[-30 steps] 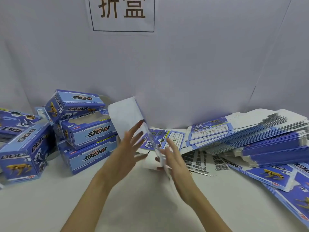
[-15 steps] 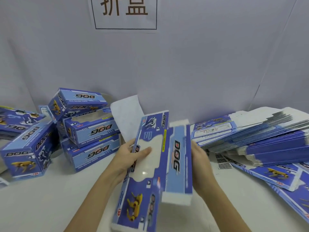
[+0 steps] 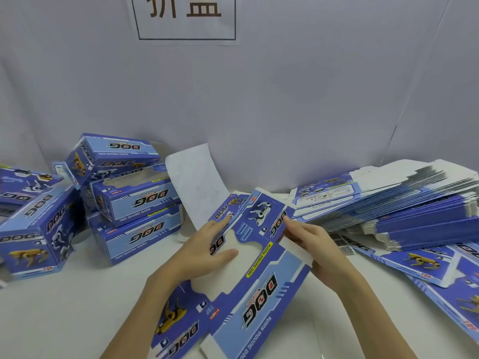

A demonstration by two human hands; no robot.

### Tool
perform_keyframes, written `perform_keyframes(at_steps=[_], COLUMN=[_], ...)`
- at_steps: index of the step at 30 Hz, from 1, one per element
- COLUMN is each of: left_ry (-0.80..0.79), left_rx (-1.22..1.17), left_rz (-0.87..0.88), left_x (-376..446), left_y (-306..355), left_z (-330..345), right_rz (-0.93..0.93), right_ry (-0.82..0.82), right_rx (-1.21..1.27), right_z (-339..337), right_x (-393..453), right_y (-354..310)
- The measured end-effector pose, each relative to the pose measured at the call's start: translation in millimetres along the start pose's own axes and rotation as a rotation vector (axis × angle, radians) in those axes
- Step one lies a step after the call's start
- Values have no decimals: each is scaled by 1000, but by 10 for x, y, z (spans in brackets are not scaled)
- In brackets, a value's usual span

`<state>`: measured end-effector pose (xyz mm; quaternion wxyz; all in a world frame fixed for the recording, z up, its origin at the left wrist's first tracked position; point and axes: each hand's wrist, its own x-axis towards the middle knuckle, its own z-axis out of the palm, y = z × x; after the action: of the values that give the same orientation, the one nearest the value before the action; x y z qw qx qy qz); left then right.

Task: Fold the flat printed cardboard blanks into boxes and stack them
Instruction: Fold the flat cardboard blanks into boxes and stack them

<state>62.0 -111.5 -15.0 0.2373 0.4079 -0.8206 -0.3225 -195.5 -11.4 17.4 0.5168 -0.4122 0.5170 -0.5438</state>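
Note:
A blue printed cardboard blank [image 3: 261, 301] with "DOG" lettering and a cut-out window lies partly opened between my hands at the centre, its near end reaching the bottom edge. My left hand [image 3: 204, 252] grips its left panel, thumb across the window. My right hand [image 3: 311, 244] pinches its far right edge. One white flap [image 3: 197, 187] of the blank stands up behind my left hand. Several folded boxes [image 3: 134, 203] are piled at the left. A fanned stack of flat blanks [image 3: 394, 203] lies at the right.
Another folded box [image 3: 33, 229] stands at the far left, close to the pile. Loose flat blanks [image 3: 427, 265] spread over the white table at the right, down to the frame edge. A grey backdrop with a paper sign [image 3: 185, 18] rises behind everything.
The blank has swung down from upright to lying lower and flatter toward me, with its printed side up. Both hands have shifted their hold to its far end.

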Motion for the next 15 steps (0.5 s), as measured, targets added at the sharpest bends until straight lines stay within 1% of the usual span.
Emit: perform_keyframes(at_steps=[3,6,8,12,15], left_ry=[22,55,63,88,78], left_rx=[78,207,211,260,242], left_rz=[21,65,83,134,129], left_x=[15,22,26,19,21], left_y=[-39,-62,-57,-38,-49], left_z=[-18,-14,-8,14,19], right_rz=[32,112,157,207,229], right_ry=[-36,-148,-205,-236,-232], right_rx=[-31,-59,-25,-4,-8], right_z=[16,9,-7,2,24], right_x=[12,-8,-18,-12,-15], right_y=[35,80,112,145,197])
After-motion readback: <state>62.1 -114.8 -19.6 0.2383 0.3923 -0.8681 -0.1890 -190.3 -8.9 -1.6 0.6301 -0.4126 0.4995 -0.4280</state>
